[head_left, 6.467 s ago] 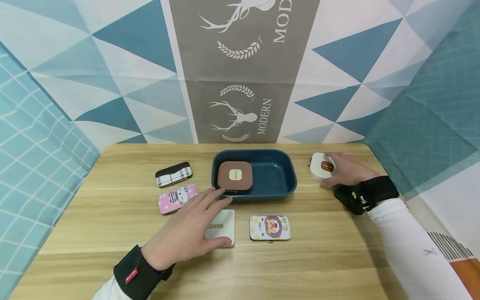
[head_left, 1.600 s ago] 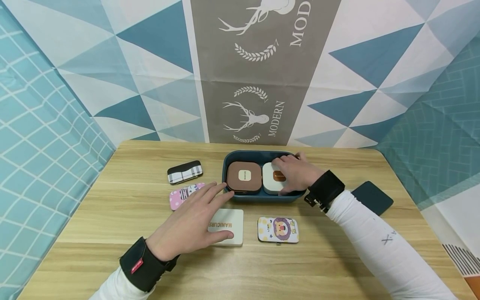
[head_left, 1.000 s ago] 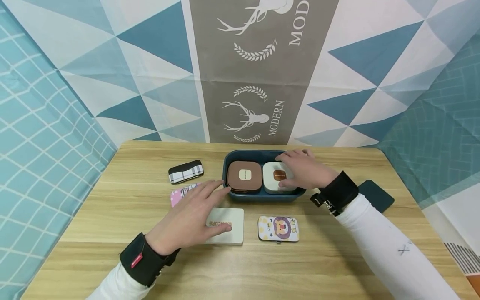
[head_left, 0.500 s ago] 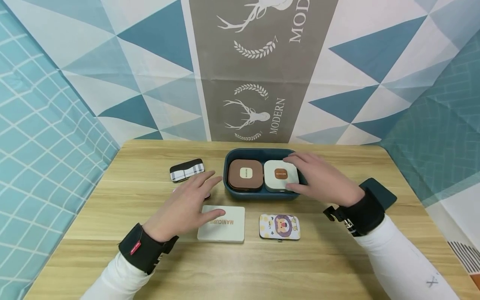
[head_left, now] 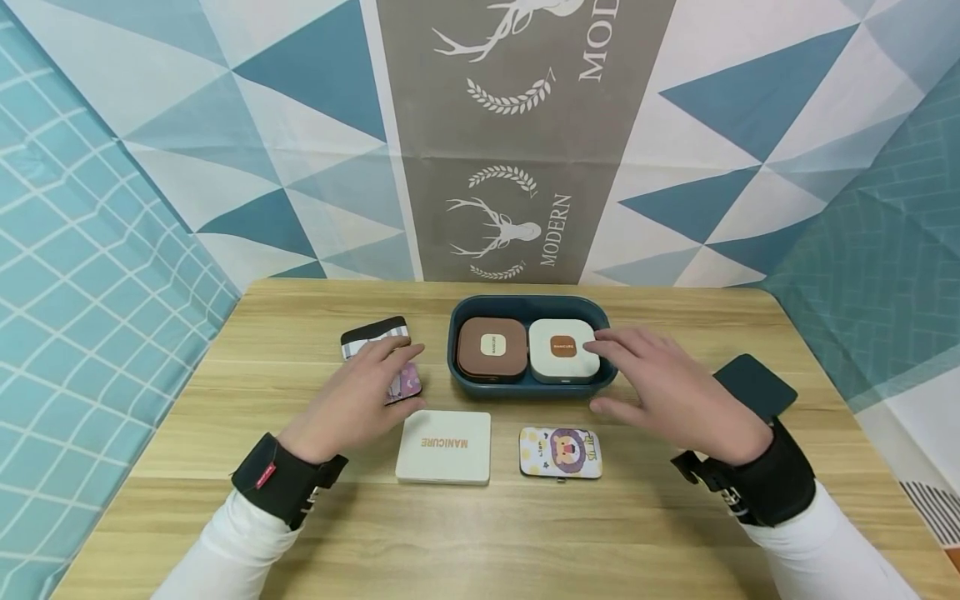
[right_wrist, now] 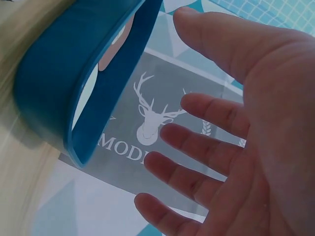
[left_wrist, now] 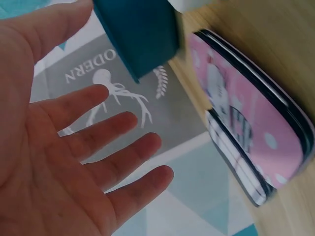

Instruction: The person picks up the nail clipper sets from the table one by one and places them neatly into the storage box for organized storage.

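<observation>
A dark blue tray (head_left: 529, 390) near the back of the table holds a brown manicure case (head_left: 491, 365) on its left and a white manicure case (head_left: 551, 367) on its right. Just right of the tray is my right hand (head_left: 675, 400), fingers spread; the right wrist view shows nothing in its palm (right_wrist: 236, 162). My left hand (head_left: 341, 408) hovers by a pink dotted case (head_left: 407, 382) and a black-and-plaid case (head_left: 372, 330), partly covering both in the head view. Its fingers are spread, its palm (left_wrist: 54, 162) bare in the left wrist view.
A flat white "MANICURE" case (head_left: 442, 462) lies in front of the tray. Right of it is a small lion-print case (head_left: 560, 452). A dark green flat case (head_left: 757, 385) rests near the table's right edge. Patterned cloth (head_left: 495, 150) rises behind the table.
The white square case went from the table's right side into the tray. My right hand has released it and drawn back rightward. My left hand has shifted left, uncovering the flat white case.
</observation>
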### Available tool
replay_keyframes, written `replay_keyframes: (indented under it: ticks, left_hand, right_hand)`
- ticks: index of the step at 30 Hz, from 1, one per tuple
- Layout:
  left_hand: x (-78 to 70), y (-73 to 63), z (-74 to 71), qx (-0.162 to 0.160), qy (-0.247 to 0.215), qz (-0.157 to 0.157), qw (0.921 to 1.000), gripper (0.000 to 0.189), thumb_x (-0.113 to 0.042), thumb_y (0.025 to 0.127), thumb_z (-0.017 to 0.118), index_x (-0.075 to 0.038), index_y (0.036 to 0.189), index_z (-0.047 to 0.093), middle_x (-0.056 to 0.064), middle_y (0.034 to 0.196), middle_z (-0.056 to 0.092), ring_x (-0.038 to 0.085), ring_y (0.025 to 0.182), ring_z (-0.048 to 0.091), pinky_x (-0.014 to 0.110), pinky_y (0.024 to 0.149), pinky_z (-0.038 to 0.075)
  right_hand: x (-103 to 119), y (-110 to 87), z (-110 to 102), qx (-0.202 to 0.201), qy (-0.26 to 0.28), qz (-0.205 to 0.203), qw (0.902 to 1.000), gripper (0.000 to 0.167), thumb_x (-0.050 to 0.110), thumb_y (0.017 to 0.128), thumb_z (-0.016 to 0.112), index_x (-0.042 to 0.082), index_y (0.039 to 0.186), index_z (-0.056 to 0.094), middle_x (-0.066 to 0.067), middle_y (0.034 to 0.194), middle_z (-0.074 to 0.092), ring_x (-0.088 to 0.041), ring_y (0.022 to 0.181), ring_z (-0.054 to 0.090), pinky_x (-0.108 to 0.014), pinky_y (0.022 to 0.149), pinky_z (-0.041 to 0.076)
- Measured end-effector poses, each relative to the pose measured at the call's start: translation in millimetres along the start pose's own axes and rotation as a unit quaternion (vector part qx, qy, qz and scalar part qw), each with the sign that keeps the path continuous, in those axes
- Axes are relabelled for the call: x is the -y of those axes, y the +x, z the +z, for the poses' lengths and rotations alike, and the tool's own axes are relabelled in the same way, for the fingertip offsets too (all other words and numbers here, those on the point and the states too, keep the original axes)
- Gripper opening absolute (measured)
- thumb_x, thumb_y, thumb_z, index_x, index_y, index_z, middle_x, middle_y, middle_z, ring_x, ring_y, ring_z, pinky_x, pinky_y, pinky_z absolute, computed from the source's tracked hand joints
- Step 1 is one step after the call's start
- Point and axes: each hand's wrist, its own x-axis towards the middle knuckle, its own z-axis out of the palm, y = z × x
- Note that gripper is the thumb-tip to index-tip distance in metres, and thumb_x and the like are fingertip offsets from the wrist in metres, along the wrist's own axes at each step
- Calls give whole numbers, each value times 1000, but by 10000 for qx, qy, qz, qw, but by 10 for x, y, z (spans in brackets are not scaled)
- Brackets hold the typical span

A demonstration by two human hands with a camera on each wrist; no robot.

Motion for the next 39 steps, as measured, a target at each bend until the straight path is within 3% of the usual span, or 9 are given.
replay_keyframes:
  ticks: [5,19,25,39]
  left_hand:
    - [123,-9,23,59,84,-104,9999,69,-28,89,89,2,145,61,21,145,59,41,134,54,59,116,42]
    - [345,-37,73,448,78,-486,9978,68,-27,89,88,3,144,61,21,137,61,39,124,58,56,110,47]
    - [375,-72,82,525,185,-472,9973,57,-22,89,87,3,136,67,17,124,65,33,107,60,53,96,52]
    - [381,-80,92,675,148,-510,9963,51,-16,89,87,2,133,68,14,118,65,27,99,60,49,89,54]
  right_hand:
    - [28,-89,20,-63,-47,-26,10000,69,39,94,84,10,151,57,-14,151,54,-34,140,49,-61,112,41]
    - [86,-203,51,-131,-116,-39,9998,72,38,91,86,10,151,57,-14,152,53,-36,141,48,-62,115,39]
    - [115,-214,46,-132,-126,-46,9998,73,36,90,87,12,152,56,-13,152,53,-36,141,49,-65,113,40]
    - [145,-248,110,-234,-35,-84,9997,71,37,90,87,11,149,59,-12,153,53,-36,140,49,-64,113,40]
